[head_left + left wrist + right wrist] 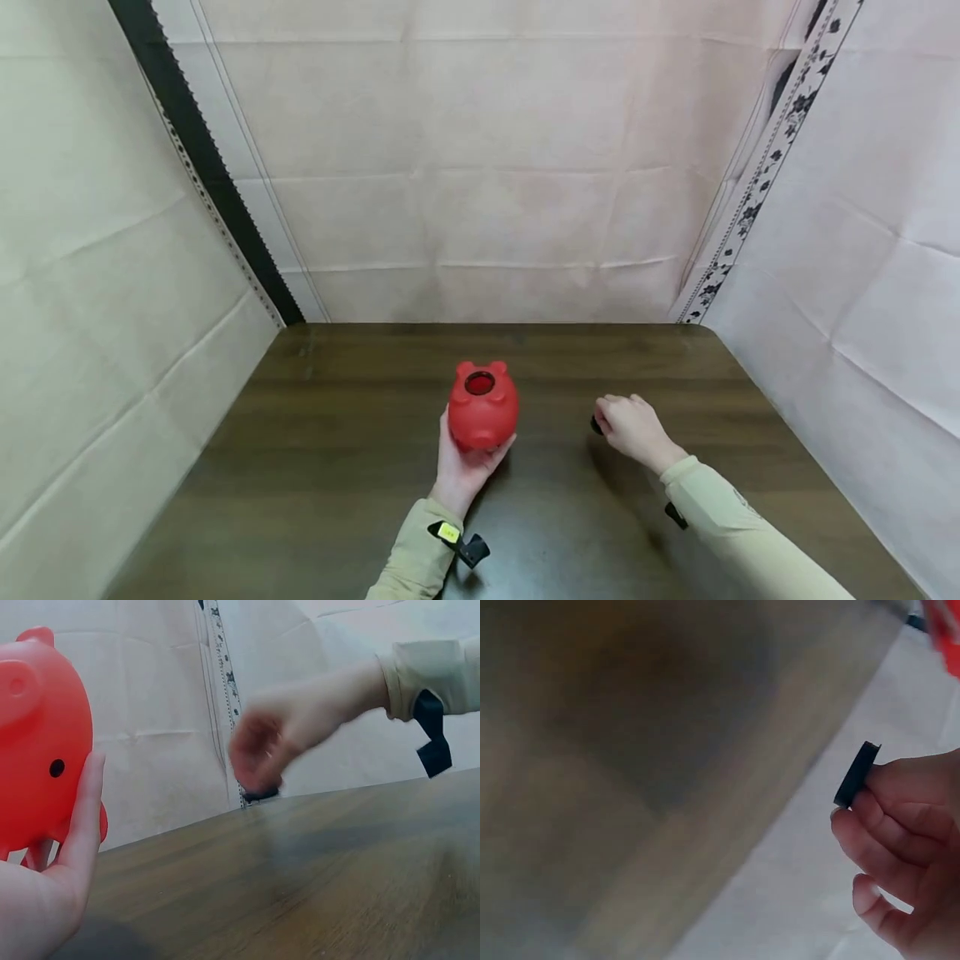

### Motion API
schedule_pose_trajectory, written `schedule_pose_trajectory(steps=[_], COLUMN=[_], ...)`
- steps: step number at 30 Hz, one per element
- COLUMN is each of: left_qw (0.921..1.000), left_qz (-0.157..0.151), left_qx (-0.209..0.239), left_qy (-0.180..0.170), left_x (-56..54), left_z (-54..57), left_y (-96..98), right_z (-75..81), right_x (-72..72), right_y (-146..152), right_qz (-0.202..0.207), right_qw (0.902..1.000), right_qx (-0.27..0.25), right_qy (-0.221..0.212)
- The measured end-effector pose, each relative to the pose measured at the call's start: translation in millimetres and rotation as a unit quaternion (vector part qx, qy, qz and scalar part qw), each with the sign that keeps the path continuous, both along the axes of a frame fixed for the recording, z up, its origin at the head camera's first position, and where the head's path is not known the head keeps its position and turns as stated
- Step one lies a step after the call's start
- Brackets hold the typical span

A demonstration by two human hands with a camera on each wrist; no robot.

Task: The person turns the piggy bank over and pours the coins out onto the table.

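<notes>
A red piggy bank (482,419) sits upside down in my left hand (459,475), its stubby feet and a round, dark-rimmed hole facing up. Thumb and fingers cup its sides from below, holding it above the table. One black eye shows on the piggy bank (46,727) in the left wrist view. Off to the right, my right hand (637,429) pinches a thin, round black stopper (857,775) between thumb and fingers, apart from the bank. That stopper is mostly hidden by the hand in the head view.
Both hands are over a dark brown wooden table (337,467). Pale creased cloth (510,167) hangs behind it and along both sides, with a black strip (217,175) at left and a flowered border (757,192) at right. Black bands circle both sleeves.
</notes>
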State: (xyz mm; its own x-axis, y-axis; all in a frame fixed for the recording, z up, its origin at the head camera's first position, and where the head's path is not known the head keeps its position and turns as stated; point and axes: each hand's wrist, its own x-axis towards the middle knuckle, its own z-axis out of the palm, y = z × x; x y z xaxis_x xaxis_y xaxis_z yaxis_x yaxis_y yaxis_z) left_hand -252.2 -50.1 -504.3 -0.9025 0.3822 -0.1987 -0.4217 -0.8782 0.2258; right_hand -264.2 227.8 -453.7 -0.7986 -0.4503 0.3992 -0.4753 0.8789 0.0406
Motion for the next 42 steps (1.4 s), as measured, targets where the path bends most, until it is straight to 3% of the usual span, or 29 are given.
schedule_pose_trajectory(steps=[4, 8, 18, 21, 24, 26, 29, 32, 36, 39, 42], left_qw=[1.0000, 0.9998, 0.9998, 0.9999, 0.9998, 0.9998, 0.9999, 0.9999, 0.9999, 0.9998, 0.9998], left_qz=[-0.007, -0.015, -0.016, -0.008, -0.005, -0.006, -0.009, -0.009, -0.006, -0.005, -0.011], left_qx=[-0.002, -0.001, 0.007, 0.011, 0.017, 0.017, 0.011, 0.007, 0.003, 0.009, 0.006], left_qy=[-0.006, 0.010, 0.012, 0.008, -0.002, -0.002, -0.001, 0.003, 0.009, 0.018, 0.017], left_x=[2.2, 1.6, 2.0, 4.0, 7.3, 9.2, 10.3, 9.9, 10.5, 11.9, 12.9], left_z=[-0.1, 3.1, 11.0, 12.0, 12.3, 11.7, 9.9, 8.9, 9.5, 11.2, 12.9], left_y=[-1.1, -0.7, 1.4, 2.0, 2.3, 1.9, 3.5, 6.1, 10.5, 10.5, 12.1], right_z=[-22.1, -32.2, -26.7, -11.5, 18.3, 43.2, 79.6, 106.3, 120.3, 123.4, 124.7], right_x=[5.0, 8.9, 7.6, 2.7, 1.3, 4.8, 16.9, 27.8, 31.5, 24.2, 13.5], right_y=[14.2, 22.3, 26.8, 20.4, -0.5, -24.0, -63.6, -98.4, -131.1, -148.4, -153.2], right_qz=[-0.020, -0.025, -0.039, -0.056, -0.056, -0.013, 0.109, 0.216, 0.256, 0.255, 0.248], right_qw=[0.9993, 0.9983, 0.9969, 0.9962, 0.9965, 0.9974, 0.9892, 0.9731, 0.9497, 0.9358, 0.9307], right_qx=[0.011, 0.008, -0.005, -0.015, -0.038, -0.069, -0.086, -0.012, 0.165, 0.243, 0.255], right_qy=[-0.031, -0.052, -0.068, -0.066, -0.049, -0.016, 0.046, 0.079, 0.073, -0.001, -0.085])
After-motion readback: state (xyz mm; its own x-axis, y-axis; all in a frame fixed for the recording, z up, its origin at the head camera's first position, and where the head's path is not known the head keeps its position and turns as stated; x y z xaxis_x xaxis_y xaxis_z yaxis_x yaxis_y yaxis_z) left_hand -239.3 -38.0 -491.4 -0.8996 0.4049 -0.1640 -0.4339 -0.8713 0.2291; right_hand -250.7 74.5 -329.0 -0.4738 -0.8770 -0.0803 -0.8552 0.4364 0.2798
